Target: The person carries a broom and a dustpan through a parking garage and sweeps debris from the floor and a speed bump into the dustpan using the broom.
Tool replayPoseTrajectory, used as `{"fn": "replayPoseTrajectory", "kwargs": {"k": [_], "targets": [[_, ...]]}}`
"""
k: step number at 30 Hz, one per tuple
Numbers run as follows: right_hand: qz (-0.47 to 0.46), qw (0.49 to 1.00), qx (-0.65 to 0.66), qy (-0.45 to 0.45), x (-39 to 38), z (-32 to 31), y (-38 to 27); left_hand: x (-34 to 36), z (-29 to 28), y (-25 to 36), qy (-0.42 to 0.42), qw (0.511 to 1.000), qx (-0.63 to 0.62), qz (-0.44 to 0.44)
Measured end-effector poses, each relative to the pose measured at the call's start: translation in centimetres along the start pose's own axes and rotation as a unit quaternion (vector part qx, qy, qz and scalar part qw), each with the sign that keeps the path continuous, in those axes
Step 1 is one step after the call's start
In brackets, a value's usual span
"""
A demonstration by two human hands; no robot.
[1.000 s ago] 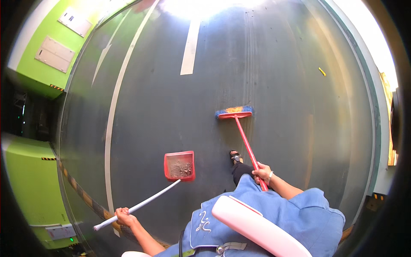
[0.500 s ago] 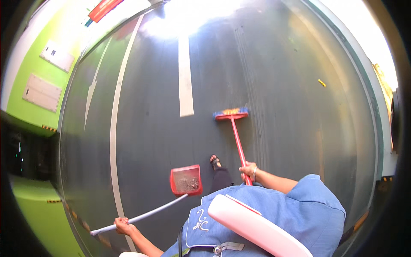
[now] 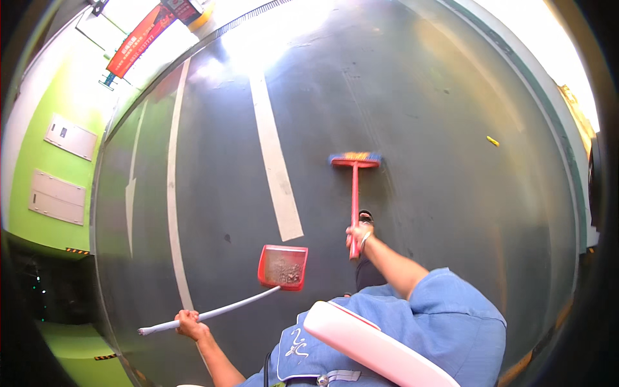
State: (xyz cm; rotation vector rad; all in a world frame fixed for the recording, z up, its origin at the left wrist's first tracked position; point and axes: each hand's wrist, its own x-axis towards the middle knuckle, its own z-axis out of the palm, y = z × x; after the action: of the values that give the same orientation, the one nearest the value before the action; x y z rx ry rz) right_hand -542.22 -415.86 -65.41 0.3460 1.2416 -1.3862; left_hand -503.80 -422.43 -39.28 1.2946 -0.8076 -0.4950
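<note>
My right hand (image 3: pixel 356 236) is wrapped round the red handle of a push broom (image 3: pixel 355 193), near the handle's top end. The broom's head, red with blue and orange bristles, points away from me over the grey floor. At the lower left, my left hand (image 3: pixel 189 324) grips the pale stick of a long-handled dustpan (image 3: pixel 261 269). Its red pan is in front of me and left of the broom, with grey-brown dirt and small debris inside. Whether the pan touches the floor I cannot tell.
White painted lines (image 3: pixel 276 168) run along the dark grey floor (image 3: pixel 225 174). A small yellow object (image 3: pixel 492 141) lies off to the right. Green walls (image 3: pixel 55 219) with pale panels stand at left, and a red banner (image 3: pixel 142 40) hangs at far left. My foot (image 3: pixel 365 217) is beside the broom handle.
The floor markings have slid nearer as I walk forward. My right hand has moved forward and slightly left, and the broom handle now stands straighter. My left hand still holds the dustpan.
</note>
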Motion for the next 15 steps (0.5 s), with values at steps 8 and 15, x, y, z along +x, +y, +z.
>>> {"fn": "replayPoseTrajectory", "kwargs": {"k": [8, 15], "targets": [[0.013, 0.962, -0.225, 0.156, 9.7, -7.6, -1.6, 0.2, -5.7, -9.3, -0.128, 0.991, -0.045, 0.002], [-0.073, 0.867, -0.385, 0.308, -9.1, -26.9, 27.2, 0.7, -10.5, -12.3, -0.251, 0.963, -0.078, -0.059]]}}
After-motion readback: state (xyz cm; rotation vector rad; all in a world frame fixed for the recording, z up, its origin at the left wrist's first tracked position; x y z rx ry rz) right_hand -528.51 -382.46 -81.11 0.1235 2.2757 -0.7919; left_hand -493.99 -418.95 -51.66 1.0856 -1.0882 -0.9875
